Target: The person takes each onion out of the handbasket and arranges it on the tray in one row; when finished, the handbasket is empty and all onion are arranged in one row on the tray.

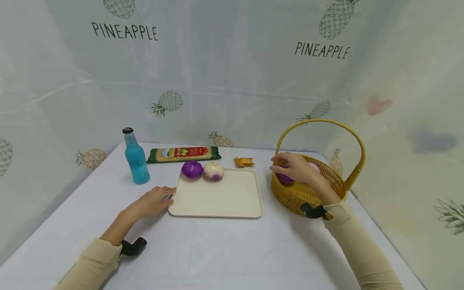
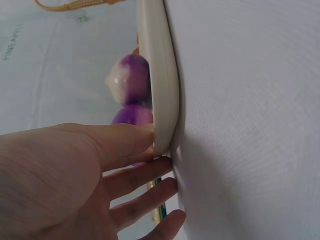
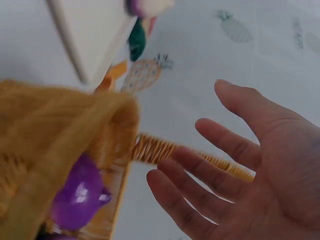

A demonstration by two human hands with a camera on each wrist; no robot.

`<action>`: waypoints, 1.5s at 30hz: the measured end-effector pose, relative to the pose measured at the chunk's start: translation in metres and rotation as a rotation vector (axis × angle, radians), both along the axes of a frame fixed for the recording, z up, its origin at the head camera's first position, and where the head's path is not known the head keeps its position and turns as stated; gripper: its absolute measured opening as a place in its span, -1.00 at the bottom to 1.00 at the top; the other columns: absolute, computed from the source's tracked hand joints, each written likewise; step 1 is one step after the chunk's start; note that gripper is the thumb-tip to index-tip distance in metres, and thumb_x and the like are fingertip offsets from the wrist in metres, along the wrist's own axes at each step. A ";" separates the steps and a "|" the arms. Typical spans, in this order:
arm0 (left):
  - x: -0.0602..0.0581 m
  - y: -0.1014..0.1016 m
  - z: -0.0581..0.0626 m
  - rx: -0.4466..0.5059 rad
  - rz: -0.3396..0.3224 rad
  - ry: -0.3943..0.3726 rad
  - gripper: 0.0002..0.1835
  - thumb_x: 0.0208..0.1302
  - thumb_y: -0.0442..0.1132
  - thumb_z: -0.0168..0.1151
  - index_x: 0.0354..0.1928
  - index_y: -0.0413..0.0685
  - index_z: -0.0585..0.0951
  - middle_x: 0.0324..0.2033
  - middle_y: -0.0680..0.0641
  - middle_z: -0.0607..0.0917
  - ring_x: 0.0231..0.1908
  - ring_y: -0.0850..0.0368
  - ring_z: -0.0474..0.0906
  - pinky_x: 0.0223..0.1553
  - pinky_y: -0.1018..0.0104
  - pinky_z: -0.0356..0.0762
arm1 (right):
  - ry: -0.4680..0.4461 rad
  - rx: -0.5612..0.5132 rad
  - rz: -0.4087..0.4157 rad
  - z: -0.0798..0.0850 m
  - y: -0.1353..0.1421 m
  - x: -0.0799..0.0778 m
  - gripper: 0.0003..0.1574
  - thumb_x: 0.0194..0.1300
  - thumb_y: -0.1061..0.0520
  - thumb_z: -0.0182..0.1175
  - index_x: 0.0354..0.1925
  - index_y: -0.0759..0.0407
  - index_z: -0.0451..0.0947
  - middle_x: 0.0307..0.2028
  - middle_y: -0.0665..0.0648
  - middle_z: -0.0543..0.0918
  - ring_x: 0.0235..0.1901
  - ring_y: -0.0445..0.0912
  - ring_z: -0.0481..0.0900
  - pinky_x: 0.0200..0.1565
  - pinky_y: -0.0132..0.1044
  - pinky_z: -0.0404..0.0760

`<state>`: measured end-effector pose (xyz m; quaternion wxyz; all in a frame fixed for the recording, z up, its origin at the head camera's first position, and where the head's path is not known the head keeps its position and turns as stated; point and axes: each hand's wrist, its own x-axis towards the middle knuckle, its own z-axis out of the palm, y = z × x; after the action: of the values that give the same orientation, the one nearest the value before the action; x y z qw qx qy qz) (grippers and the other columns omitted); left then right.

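Observation:
My left hand (image 1: 156,200) is at the left edge of a cream rectangular tray (image 1: 217,197), thumb tip right at the rim and fingers spread beside it. Along the tray's back left sit a purple onion (image 1: 192,169) and a white-and-purple onion (image 1: 214,171), both also in the left wrist view. Over the left part of a yellow wicker basket (image 1: 290,201) hovers my right hand (image 1: 295,167), fingers apart, holding nothing in the right wrist view. Inside the basket lie a purple onion (image 3: 80,192) and a pale pink round thing (image 1: 314,166), partly hidden by the hand.
A blue bottle (image 1: 137,159) stands at the back left. Behind the tray lie a long green-and-red packet (image 1: 184,154) and a small orange wrapped packet (image 1: 244,162). The basket's tall handle (image 1: 357,139) arches up at the right. A pineapple-print curtain (image 1: 232,80) hangs behind the table.

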<state>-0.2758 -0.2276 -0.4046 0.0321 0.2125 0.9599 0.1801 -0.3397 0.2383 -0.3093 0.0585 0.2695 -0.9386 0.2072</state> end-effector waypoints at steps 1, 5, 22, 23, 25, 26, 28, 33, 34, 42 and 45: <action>0.000 0.000 0.000 -0.002 0.002 0.000 -0.50 0.36 -0.26 0.18 0.26 -0.42 0.45 0.17 -0.42 0.56 0.20 -0.37 0.48 0.20 -0.21 0.48 | -0.006 -0.002 -0.008 -0.002 0.007 0.000 -0.51 0.34 -0.05 0.25 0.10 0.23 0.58 0.01 0.24 0.69 -0.05 0.09 0.67 0.03 0.05 0.66; 0.001 0.000 0.000 -0.009 0.017 -0.008 -0.50 0.36 -0.26 0.18 0.26 -0.41 0.45 0.18 -0.41 0.56 0.21 -0.37 0.47 0.21 -0.22 0.47 | -0.032 0.045 -0.035 -0.007 0.025 -0.004 -0.49 0.33 -0.06 0.26 0.10 0.24 0.57 0.01 0.24 0.68 -0.01 0.12 0.64 0.08 0.09 0.62; 0.001 0.002 0.006 -0.015 0.016 -0.001 -0.49 0.36 -0.26 0.18 0.26 -0.41 0.45 0.18 -0.42 0.56 0.20 -0.38 0.47 0.20 -0.22 0.48 | -0.195 0.256 -0.002 0.001 0.055 -0.030 -0.22 0.30 0.00 0.29 0.37 0.25 0.31 0.22 0.36 0.52 0.23 0.27 0.47 0.28 0.22 0.41; 0.001 0.002 0.006 -0.014 0.015 -0.001 -0.50 0.36 -0.26 0.18 0.26 -0.41 0.45 0.18 -0.42 0.56 0.20 -0.38 0.47 0.20 -0.22 0.48 | -0.205 0.254 -0.003 0.001 0.055 -0.032 -0.21 0.30 0.01 0.30 0.38 0.25 0.29 0.24 0.36 0.50 0.25 0.29 0.44 0.30 0.23 0.38; 0.001 0.003 0.005 -0.011 0.015 -0.003 -0.50 0.36 -0.26 0.18 0.26 -0.41 0.45 0.18 -0.41 0.56 0.20 -0.37 0.47 0.20 -0.22 0.48 | -0.238 0.240 -0.003 0.001 0.053 -0.035 -0.19 0.29 0.04 0.31 0.40 0.25 0.27 0.29 0.38 0.45 0.29 0.31 0.39 0.33 0.24 0.34; 0.000 0.003 0.005 -0.011 0.014 -0.004 -0.50 0.36 -0.26 0.18 0.26 -0.41 0.45 0.18 -0.41 0.56 0.20 -0.37 0.47 0.20 -0.22 0.48 | -0.250 0.239 0.000 0.001 0.052 -0.037 -0.18 0.29 0.04 0.31 0.40 0.25 0.26 0.30 0.39 0.43 0.30 0.32 0.38 0.33 0.24 0.33; 0.000 0.003 0.005 -0.009 0.009 -0.002 -0.50 0.36 -0.26 0.18 0.26 -0.41 0.46 0.18 -0.41 0.56 0.20 -0.37 0.47 0.21 -0.22 0.47 | -0.273 0.233 0.012 0.000 0.050 -0.039 -0.17 0.28 0.06 0.32 0.40 0.27 0.26 0.30 0.41 0.42 0.30 0.32 0.37 0.32 0.23 0.35; 0.000 0.004 0.002 -0.005 0.000 0.003 -0.51 0.36 -0.26 0.18 0.25 -0.41 0.46 0.17 -0.41 0.56 0.20 -0.36 0.48 0.21 -0.20 0.47 | -0.311 0.214 0.001 -0.004 0.049 -0.046 -0.18 0.25 0.10 0.34 0.38 0.29 0.28 0.26 0.42 0.45 0.25 0.30 0.42 0.28 0.20 0.41; 0.000 0.004 0.002 -0.006 -0.001 0.003 -0.51 0.36 -0.27 0.18 0.25 -0.41 0.46 0.17 -0.41 0.56 0.20 -0.36 0.48 0.22 -0.20 0.47 | -0.316 0.209 -0.007 -0.005 0.049 -0.047 -0.19 0.25 0.11 0.34 0.38 0.28 0.29 0.25 0.41 0.46 0.24 0.29 0.43 0.28 0.20 0.40; -0.002 0.004 -0.001 -0.025 0.023 -0.010 -0.49 0.38 -0.24 0.16 0.28 -0.38 0.44 0.21 -0.40 0.54 0.21 -0.39 0.45 0.23 -0.24 0.45 | -0.346 0.162 -0.051 -0.013 0.053 -0.046 -0.28 0.26 0.06 0.34 0.33 0.17 0.38 0.25 0.30 0.47 0.23 0.19 0.41 0.36 0.22 0.30; -0.002 0.004 -0.001 -0.024 0.027 -0.011 -0.49 0.37 -0.24 0.17 0.28 -0.37 0.44 0.21 -0.40 0.54 0.22 -0.38 0.45 0.23 -0.23 0.45 | -0.349 0.153 -0.056 -0.014 0.053 -0.046 -0.27 0.26 0.06 0.34 0.33 0.16 0.37 0.25 0.29 0.47 0.22 0.18 0.40 0.36 0.22 0.30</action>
<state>-0.2774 -0.2236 -0.4057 0.0376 0.1981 0.9646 0.1700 -0.3855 0.2909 -0.3236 -0.1202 0.2069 -0.9546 0.1774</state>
